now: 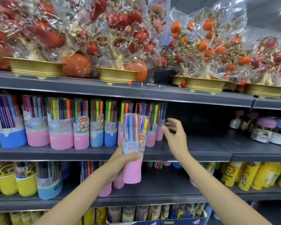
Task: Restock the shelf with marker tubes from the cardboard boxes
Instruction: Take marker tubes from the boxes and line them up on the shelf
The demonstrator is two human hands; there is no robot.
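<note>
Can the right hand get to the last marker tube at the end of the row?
Probably yes. The right hand is open with its fingertips already at the end tube, and the shelf beside it is bare. The left hand, holding a pink-based tube, stays lower and out of the way.

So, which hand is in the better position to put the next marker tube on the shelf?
The left hand. It already grips a pink-based marker tube, upright, in front of the middle shelf. The right hand holds nothing; its fingers are spread beside the last tube in the row, next to the bare stretch.
</note>
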